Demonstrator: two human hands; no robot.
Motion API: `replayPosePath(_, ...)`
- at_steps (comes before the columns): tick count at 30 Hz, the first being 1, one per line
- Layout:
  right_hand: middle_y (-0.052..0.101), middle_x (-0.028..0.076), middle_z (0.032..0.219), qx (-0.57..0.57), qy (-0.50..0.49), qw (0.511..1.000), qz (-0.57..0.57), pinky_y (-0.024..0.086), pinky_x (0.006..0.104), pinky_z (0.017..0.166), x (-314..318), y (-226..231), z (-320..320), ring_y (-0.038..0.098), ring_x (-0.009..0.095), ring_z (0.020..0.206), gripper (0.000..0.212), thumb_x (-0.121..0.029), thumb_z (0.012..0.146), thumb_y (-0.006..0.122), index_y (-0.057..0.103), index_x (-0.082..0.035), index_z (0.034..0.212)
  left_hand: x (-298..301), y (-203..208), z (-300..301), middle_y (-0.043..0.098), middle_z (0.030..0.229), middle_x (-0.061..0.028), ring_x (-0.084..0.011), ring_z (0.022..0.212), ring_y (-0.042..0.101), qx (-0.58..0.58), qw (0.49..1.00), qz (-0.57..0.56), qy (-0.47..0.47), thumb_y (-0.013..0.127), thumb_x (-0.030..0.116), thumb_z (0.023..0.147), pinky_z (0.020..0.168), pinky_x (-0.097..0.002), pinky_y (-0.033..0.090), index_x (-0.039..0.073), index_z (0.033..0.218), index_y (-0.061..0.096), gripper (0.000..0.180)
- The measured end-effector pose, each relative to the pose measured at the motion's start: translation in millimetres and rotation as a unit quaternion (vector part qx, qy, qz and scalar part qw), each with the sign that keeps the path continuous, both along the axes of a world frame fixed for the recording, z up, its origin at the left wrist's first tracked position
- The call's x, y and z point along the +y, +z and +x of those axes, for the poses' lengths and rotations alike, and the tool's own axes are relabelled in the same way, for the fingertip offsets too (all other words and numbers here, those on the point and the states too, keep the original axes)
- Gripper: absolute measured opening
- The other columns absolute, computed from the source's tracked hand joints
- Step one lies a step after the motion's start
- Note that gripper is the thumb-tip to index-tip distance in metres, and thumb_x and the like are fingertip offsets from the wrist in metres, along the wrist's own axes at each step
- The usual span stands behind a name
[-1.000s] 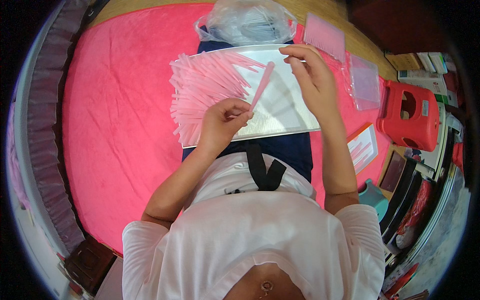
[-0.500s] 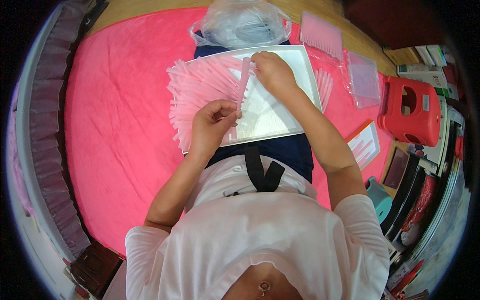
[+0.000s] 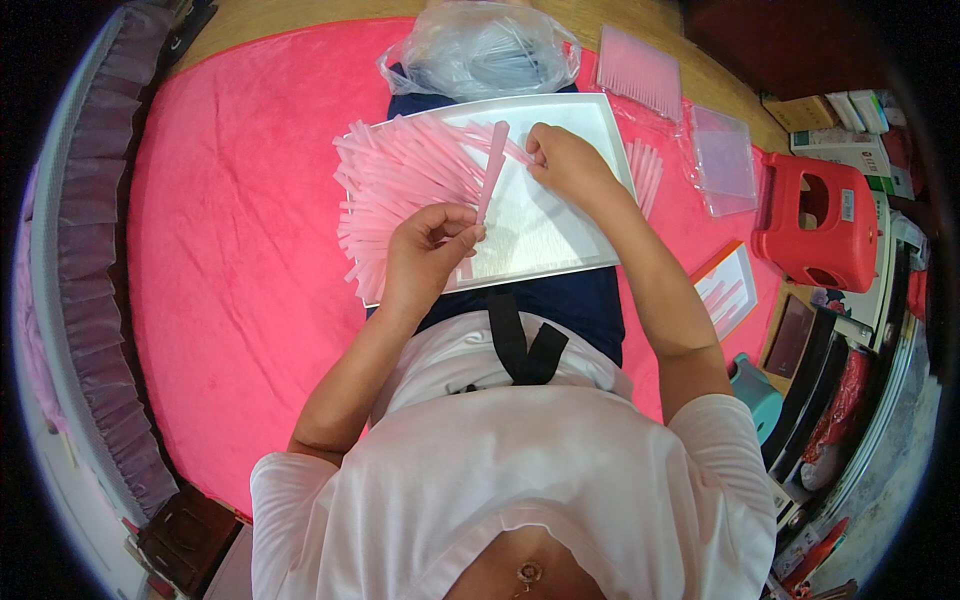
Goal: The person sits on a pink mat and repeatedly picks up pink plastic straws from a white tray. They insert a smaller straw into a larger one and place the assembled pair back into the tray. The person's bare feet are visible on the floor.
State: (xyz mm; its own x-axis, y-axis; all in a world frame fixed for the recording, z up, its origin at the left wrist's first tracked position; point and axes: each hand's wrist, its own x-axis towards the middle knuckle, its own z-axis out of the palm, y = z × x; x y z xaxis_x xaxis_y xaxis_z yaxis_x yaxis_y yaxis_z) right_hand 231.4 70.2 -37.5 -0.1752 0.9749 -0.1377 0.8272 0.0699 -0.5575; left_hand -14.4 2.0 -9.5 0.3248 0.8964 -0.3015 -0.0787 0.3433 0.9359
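Note:
My left hand (image 3: 432, 250) is closed, its thumb and fingers pinching the lower end of a slim pink bundle of strips (image 3: 492, 170) that widens toward its upper end. Closed as well, my right hand (image 3: 568, 165) pinches the end of a thin pink strip (image 3: 517, 152) beside the top of that bundle. Under both hands, a shallow white tray (image 3: 560, 250) rests on my lap. Its left side is heaped with many loose pink straw-like strips (image 3: 400, 170), some poking over the edge. How many strips the left fingers hold is hard to make out.
Beyond the tray lies a clear plastic bag (image 3: 480, 50). At the right are a row of pink strips (image 3: 645, 175), clear flat packs (image 3: 722, 160), an orange-edged white box (image 3: 728, 295) with strips, and a red stool (image 3: 815, 220). A pink blanket (image 3: 240, 250) spreads beneath.
My right hand has moved right and slightly nearer, with a thin pink strip in its fingers. The top of the left hand's bundle has tilted a little to the right.

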Motion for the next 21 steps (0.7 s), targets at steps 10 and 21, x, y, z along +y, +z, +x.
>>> replayPosePath(10,0.061,0.003,0.086,0.379,-0.114,0.917,-0.046,0.047,0.0264,0.064,-11.0,36.3,7.7,0.060,0.012,0.075,0.024,-0.004,0.087,0.065,0.058,-0.002,0.110,-2.1,-6.3,0.2,0.066,0.088,-0.0014,-0.0066,0.079,0.060,0.013,1.000,0.024,-0.009,0.069,0.000,0.088,0.069,-0.0201,0.048,0.000,0.102,0.066,0.015)
replayPosePath(21,0.063,0.005,0.101,0.530,-0.049,0.845,0.051,0.048,0.0249,0.081,-22.6,103.2,-7.0,0.060,0.012,0.096,0.031,-0.004,0.087,0.069,0.056,-0.002,0.116,-4.0,-4.6,3.3,0.065,0.088,-0.0009,-0.0067,0.079,0.059,0.045,0.998,0.041,-0.030,0.069,0.000,0.087,0.070,-0.0201,0.048,0.000,0.103,0.065,0.016)
